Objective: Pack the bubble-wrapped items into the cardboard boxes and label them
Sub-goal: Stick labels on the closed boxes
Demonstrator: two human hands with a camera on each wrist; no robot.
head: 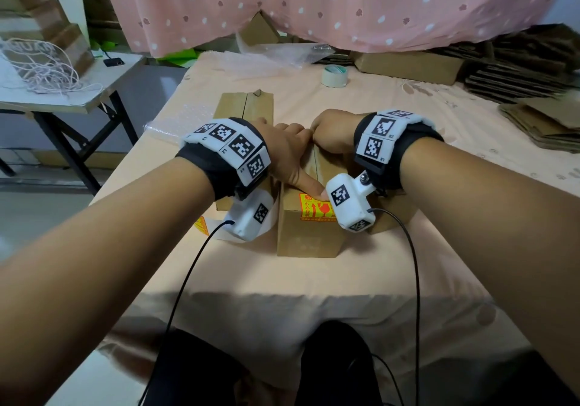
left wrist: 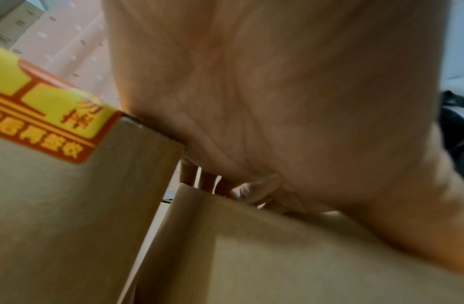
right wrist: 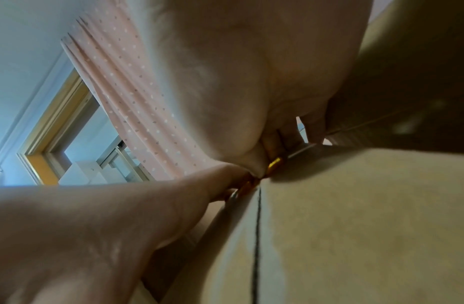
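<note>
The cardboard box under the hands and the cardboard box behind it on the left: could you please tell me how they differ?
The near cardboard box carries a yellow and red fragile label folded over its front top edge; the far cardboard box shows no label. The left hand and right hand rest on the near box; nothing touches the far one. Both are plain brown with flaps closed.

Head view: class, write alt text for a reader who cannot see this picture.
Two hands press a yellow and red label over the top front edge of a closed cardboard box on a peach-covered table, the left hand flat with its thumb on the label, the right hand curled beside it. A tape roll sits behind.
</note>
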